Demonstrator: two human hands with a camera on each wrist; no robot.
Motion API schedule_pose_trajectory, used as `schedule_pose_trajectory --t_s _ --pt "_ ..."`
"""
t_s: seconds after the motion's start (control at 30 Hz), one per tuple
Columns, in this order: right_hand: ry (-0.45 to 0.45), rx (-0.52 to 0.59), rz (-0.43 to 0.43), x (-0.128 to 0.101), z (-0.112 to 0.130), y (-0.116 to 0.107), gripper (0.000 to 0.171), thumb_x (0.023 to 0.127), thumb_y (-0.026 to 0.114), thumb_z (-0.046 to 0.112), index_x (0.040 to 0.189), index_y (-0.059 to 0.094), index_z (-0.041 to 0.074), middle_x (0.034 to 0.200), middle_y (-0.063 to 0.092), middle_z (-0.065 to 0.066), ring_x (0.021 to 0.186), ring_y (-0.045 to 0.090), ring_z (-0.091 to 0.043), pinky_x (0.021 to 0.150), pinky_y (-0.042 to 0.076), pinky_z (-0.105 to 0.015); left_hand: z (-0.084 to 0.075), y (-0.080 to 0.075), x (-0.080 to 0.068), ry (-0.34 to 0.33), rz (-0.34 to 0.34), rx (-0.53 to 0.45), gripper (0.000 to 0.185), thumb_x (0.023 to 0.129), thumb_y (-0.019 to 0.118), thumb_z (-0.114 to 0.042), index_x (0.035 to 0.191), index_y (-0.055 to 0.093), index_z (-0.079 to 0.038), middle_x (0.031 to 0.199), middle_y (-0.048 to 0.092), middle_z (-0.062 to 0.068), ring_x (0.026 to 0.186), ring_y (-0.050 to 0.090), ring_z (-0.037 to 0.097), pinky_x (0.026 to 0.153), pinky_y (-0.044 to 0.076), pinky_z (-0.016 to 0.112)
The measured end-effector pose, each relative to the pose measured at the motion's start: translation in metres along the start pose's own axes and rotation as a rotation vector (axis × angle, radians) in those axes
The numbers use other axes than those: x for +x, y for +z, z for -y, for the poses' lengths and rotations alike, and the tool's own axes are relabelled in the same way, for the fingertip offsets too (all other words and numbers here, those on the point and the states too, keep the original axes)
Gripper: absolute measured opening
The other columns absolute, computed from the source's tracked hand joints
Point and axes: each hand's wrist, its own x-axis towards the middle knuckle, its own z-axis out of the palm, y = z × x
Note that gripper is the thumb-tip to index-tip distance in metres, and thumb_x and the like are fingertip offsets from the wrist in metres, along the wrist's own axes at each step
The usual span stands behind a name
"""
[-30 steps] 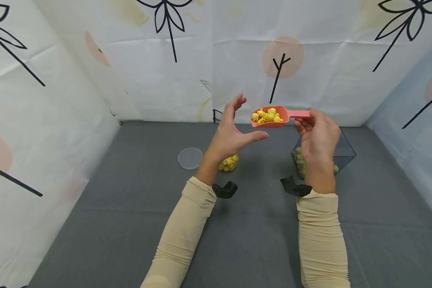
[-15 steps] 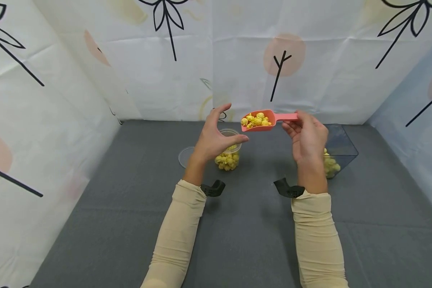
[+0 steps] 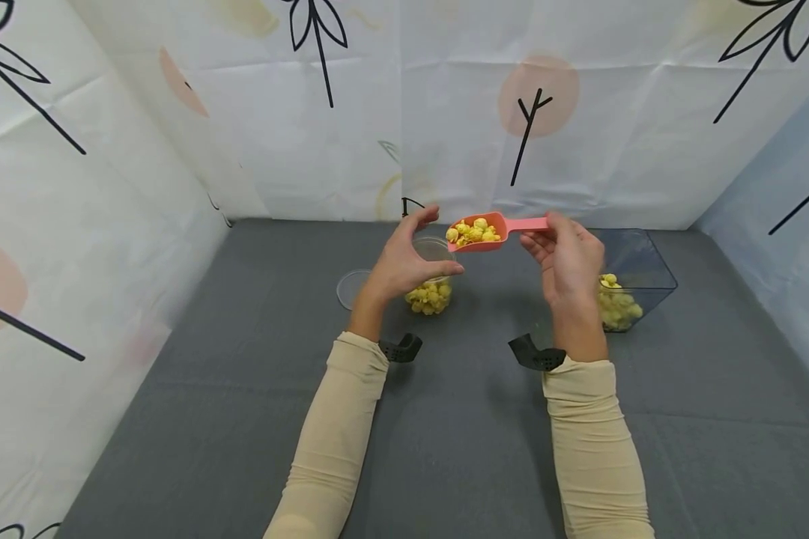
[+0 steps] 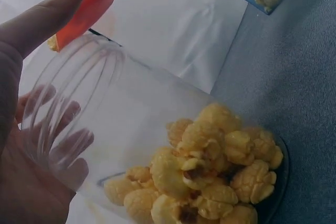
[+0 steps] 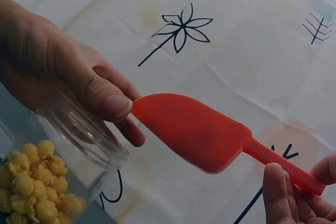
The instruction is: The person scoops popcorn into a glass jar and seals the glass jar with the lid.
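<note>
My right hand (image 3: pixel 573 266) pinches the handle of a coral-pink scoop (image 5: pixel 194 132), held level and loaded with yellow popcorn (image 3: pixel 475 230). A clear jar (image 4: pixel 152 93) with a ridged neck stands on the table, its lower part filled with popcorn (image 4: pixel 210 166). My left hand (image 3: pixel 401 262) is spread about the jar's mouth, thumb on the near side and fingers seen through the far wall in the left wrist view. The scoop's tip is close to the left thumb, near the jar's opening.
A round clear lid (image 3: pixel 350 288) lies left of the jar. On the right stands a transparent bluish bin (image 3: pixel 637 258) with more popcorn (image 3: pixel 616 307) in it, partly hidden by my right hand. Patterned white cloth walls (image 3: pixel 297 150) enclose the grey table (image 3: pixel 472 419).
Both hands have moved left and the loaded scoop has come down toward the jar. The left hand now is around the jar's mouth. The jar and bin show more fully.
</note>
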Motion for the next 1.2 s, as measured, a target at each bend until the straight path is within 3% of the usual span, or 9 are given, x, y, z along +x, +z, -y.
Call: schedule_pose_trajectory --t_s 0.27,0.47,0.63,1.2 --pt "0.001 -0.007 0.022 -0.001 -0.003 -0.001 0.018 0.100 0.066 0.020 0.104 0.070 0.002 0.095 0.066 -0.012 0.067 0.069 -0.015 0.072 0.061 -0.023 0.015 -0.004 0.000 -0.009 0.074 -0.131 0.100 0.075 0.093 -0.023 0.157 0.035 -0.030 0.156 0.046 -0.001 0.149 0.039 0.018 0.122 0.035 0.048" --pt "0.010 -0.016 0.032 -0.002 -0.003 -0.002 0.019 0.100 0.066 0.020 0.106 0.069 0.003 0.099 0.065 -0.013 0.070 0.070 -0.015 0.072 0.061 -0.023 0.028 0.001 0.001 -0.032 0.079 -0.239 0.086 0.080 0.088 -0.021 0.153 0.043 -0.018 0.145 0.059 0.003 0.139 0.052 0.020 0.114 0.043 0.053" --pt "0.018 -0.013 0.051 -0.003 -0.004 -0.001 0.018 0.100 0.066 0.019 0.106 0.068 0.002 0.101 0.063 -0.015 0.070 0.069 -0.015 0.073 0.061 -0.023 0.029 0.001 0.002 -0.046 0.072 -0.240 0.082 0.080 0.088 -0.022 0.150 0.045 -0.011 0.142 0.060 0.005 0.138 0.053 0.022 0.114 0.042 0.054" --pt "-0.035 -0.068 0.107 -0.009 0.000 0.007 0.017 0.100 0.065 0.015 0.109 0.064 0.001 0.099 0.064 -0.013 0.071 0.070 -0.014 0.071 0.061 -0.023 0.027 0.000 0.001 -0.088 0.072 -0.215 0.087 0.075 0.093 -0.023 0.149 0.048 -0.019 0.145 0.059 -0.002 0.140 0.051 0.015 0.115 0.044 0.044"
